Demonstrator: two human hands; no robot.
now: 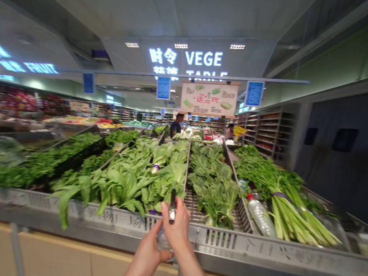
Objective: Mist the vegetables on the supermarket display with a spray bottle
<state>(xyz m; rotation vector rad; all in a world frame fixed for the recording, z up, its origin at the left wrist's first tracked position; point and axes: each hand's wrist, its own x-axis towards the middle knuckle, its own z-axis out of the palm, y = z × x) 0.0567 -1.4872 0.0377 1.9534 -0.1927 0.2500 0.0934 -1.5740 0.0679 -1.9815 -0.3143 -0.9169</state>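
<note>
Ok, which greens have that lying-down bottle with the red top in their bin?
The long-stalked bunch in the right-hand bin. Its pale stalks have a purple band, and the clear bottle lies just left of them.

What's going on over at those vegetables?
In front of a vegetable display, a person's right hand grips a small black-and-silver piece. The left hand holds a clear object just below it, too blurred to name. Leafy greens lie ahead, with a red-capped clear bottle beside bundled stalks on the right. Farther back are a person in a dark top and another person.
</note>
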